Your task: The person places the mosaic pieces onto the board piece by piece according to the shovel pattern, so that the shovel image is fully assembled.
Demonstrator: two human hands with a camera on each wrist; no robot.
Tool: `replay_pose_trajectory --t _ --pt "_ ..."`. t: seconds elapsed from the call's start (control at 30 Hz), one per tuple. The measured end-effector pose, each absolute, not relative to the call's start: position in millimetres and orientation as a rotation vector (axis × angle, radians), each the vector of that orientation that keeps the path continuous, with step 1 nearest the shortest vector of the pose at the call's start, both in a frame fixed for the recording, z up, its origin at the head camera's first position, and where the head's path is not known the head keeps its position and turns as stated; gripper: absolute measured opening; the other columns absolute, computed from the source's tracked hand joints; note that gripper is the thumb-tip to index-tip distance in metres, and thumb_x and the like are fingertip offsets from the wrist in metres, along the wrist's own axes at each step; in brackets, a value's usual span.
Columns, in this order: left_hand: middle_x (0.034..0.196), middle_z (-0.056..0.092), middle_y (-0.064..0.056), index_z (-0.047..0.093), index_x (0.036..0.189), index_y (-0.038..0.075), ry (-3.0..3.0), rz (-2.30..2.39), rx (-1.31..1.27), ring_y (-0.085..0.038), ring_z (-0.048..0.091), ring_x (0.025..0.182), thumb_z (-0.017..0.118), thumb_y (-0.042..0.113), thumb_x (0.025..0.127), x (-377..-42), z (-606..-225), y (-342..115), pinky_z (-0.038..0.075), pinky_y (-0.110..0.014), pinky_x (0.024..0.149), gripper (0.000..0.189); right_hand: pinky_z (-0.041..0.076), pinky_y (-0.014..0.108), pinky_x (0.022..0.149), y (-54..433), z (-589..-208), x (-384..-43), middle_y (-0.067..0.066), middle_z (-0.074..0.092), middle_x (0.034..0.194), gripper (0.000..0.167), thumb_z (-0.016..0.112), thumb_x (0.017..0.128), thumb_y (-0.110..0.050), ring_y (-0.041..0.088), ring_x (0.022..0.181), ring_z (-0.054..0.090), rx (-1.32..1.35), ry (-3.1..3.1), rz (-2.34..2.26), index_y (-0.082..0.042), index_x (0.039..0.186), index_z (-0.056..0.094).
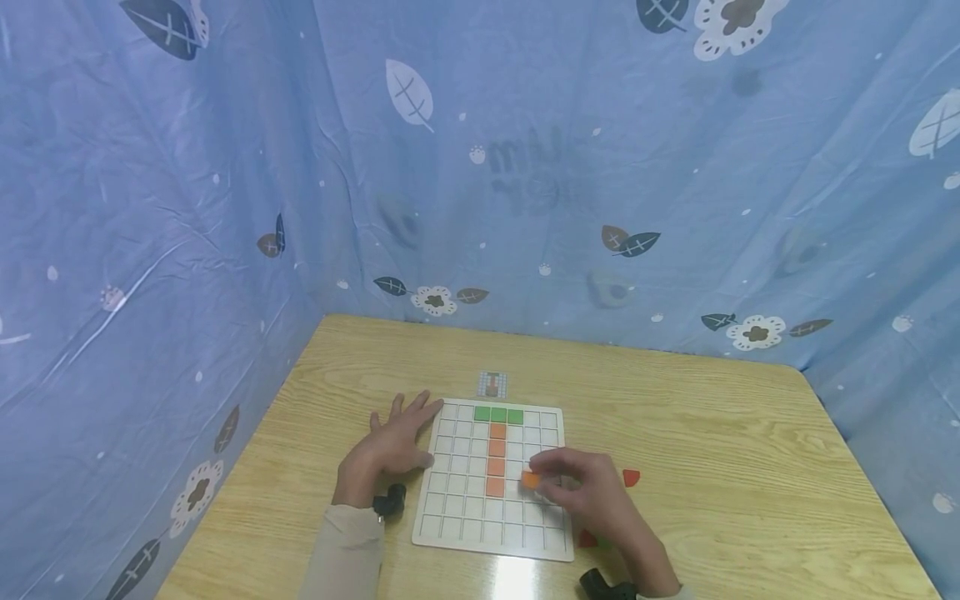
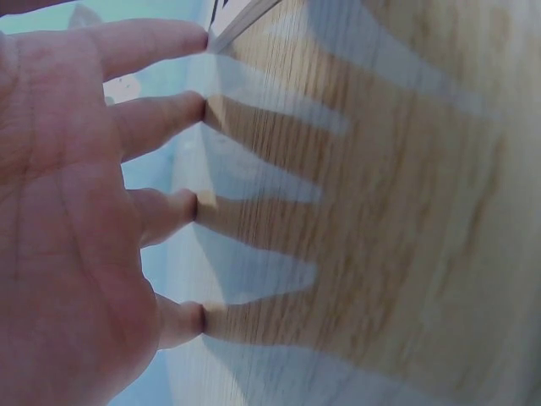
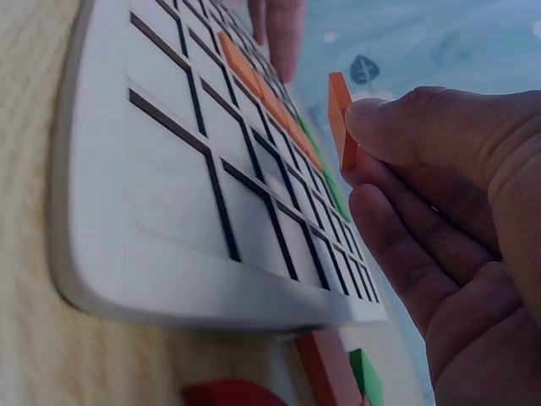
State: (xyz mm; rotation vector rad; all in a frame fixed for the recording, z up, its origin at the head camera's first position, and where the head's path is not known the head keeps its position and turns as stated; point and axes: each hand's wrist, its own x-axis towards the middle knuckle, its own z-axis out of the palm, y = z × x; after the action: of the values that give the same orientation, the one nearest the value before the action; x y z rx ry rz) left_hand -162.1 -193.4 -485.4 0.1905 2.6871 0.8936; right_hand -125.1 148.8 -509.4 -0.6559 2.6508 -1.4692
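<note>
A white grid board [image 1: 450, 529] lies on the wooden table, its cells framed by raised lines. Three green squares [image 1: 498, 415] sit side by side in its top row. Below the middle one, a column of several orange squares [image 1: 496, 448] runs down the board. My right hand [image 1: 581, 483] pinches an orange square tile [image 3: 341, 118] between thumb and fingers, above the right part of the board. With fingers spread, my left hand [image 1: 393, 442] rests at the board's left edge, its fingertips on the tabletop and one at the board's corner.
Behind the board lies a small pattern card [image 1: 492, 384] showing a coloured grid. Red pieces [image 1: 632, 477] lie to the right of the board, and a green piece [image 3: 366, 376] shows near its edge. A blue patterned curtain [image 1: 525, 167] closes off the table's back and sides.
</note>
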Motion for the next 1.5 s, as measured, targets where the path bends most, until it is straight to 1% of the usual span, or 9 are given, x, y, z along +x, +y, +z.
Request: replay_pose_trajectory --t 0.07,0.33,0.6,0.87,1.03,1.17,1.3,1.4,1.5 --pt "0.182 0.025 -0.017 0.045 0.168 0.014 2.688 0.892 0.191 -0.055 0.002 0.168 0.084 0.003 0.084 -162 -485 -193 -0.005 -0.089 0.123 0.093 0.067 0.032 0.089 146 -511 -124 -0.009 0.084 0.110 0.029 0.086 0.088 -0.002 0.011 0.097 0.080 -0.665 2.644 -1.461 -0.021 0.111 0.085" --pt "0.182 0.024 -0.017 0.046 0.168 0.014 2.685 0.890 0.186 -0.055 0.002 0.168 0.084 0.003 0.083 -162 -484 -193 -0.005 -0.088 0.123 0.094 0.065 0.032 0.096 139 -517 -123 -0.010 0.083 0.112 0.032 0.085 0.088 0.000 0.010 0.107 0.078 -0.705 2.653 -1.414 -0.020 0.113 0.085" --pt "0.182 0.024 -0.017 0.045 0.168 0.015 2.683 0.884 0.184 -0.055 0.002 0.168 0.084 0.004 0.083 -163 -485 -194 -0.005 -0.088 0.124 0.095 0.064 0.033 0.099 132 -522 -123 -0.014 0.083 0.112 0.030 0.086 0.088 -0.003 0.009 0.110 0.077 -0.751 2.717 -1.339 -0.021 0.112 0.085" --pt "0.183 0.023 -0.016 0.044 0.169 0.016 2.684 0.886 0.191 -0.054 0.000 0.169 0.083 0.005 0.083 -165 -488 -194 -0.006 -0.087 0.124 0.095 0.064 0.027 0.091 127 -526 -123 -0.008 0.084 0.106 0.030 0.085 0.084 0.001 0.006 0.100 0.078 -0.931 2.777 -1.366 -0.016 0.109 0.085" --pt "0.182 0.023 -0.017 0.044 0.169 0.015 2.683 0.888 0.199 -0.055 0.001 0.168 0.083 0.005 0.083 -164 -488 -195 -0.006 -0.088 0.123 0.095 0.065 0.029 0.089 124 -526 -122 -0.004 0.085 0.106 0.029 0.085 0.083 0.001 0.010 0.099 0.080 -1.014 2.800 -1.345 -0.012 0.109 0.085" --pt "0.182 0.024 -0.017 0.044 0.169 0.015 2.686 0.891 0.193 -0.054 0.001 0.168 0.083 0.005 0.082 -165 -488 -194 -0.006 -0.088 0.123 0.095 0.065 0.030 0.090 122 -526 -122 -0.004 0.085 0.108 0.028 0.085 0.084 0.000 0.011 0.102 0.080 -0.991 2.801 -1.337 -0.013 0.109 0.085" --pt "0.183 0.023 -0.016 0.044 0.169 0.016 2.688 0.880 0.189 -0.053 0.000 0.169 0.083 0.005 0.084 -165 -487 -194 -0.006 -0.087 0.124 0.095 0.065 0.027 0.085 123 -525 -122 -0.003 0.085 0.105 0.027 0.084 0.085 0.001 0.010 0.095 0.079 -0.953 2.761 -1.396 -0.010 0.110 0.084" --pt "0.183 0.023 -0.016 0.043 0.169 0.017 2.687 0.876 0.191 -0.053 0.000 0.169 0.083 0.006 0.085 -165 -487 -193 -0.006 -0.087 0.124 0.094 0.066 0.029 0.088 126 -521 -123 -0.002 0.085 0.107 0.027 0.085 0.085 0.001 0.011 0.096 0.079 -0.886 2.739 -1.409 -0.010 0.111 0.084" --pt "0.183 0.024 -0.016 0.044 0.169 0.016 2.687 0.879 0.189 -0.054 0.001 0.169 0.083 0.006 0.084 -165 -486 -193 -0.006 -0.087 0.124 0.094 0.066 0.035 0.095 129 -514 -125 -0.005 0.085 0.111 0.029 0.088 0.086 -0.004 0.011 0.104 0.079 -0.803 2.751 -1.359 -0.014 0.113 0.085"
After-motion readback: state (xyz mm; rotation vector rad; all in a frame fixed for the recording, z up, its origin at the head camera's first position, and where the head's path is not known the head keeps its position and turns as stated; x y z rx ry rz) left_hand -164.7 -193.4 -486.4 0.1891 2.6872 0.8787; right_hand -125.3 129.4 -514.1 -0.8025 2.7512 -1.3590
